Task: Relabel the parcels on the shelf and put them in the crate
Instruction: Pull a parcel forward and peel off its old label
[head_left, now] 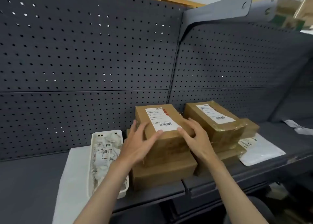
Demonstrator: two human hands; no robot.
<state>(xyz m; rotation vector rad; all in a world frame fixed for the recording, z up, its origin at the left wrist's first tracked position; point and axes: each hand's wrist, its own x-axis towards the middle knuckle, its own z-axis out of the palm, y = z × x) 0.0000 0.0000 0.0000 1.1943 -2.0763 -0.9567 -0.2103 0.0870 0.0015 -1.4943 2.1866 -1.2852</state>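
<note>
Cardboard box (162,130): under both hands, top of a stack on the shelf (220,178), white label (160,119) facing up.
Left hand (138,142): fingers straight and spread, fingertips pressing the label's near left corner.
Right hand (194,135): fingers straight, tips on the label's near right corner.
Second labelled box (216,120): just right of the right hand.
White basket (108,159): left of the left wrist, full of crumpled labels.

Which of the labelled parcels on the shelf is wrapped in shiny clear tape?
The right top parcel, which no hand touches. Glossy tape covers it. The left top parcel, under both hands, is plain matte cardboard.
</note>
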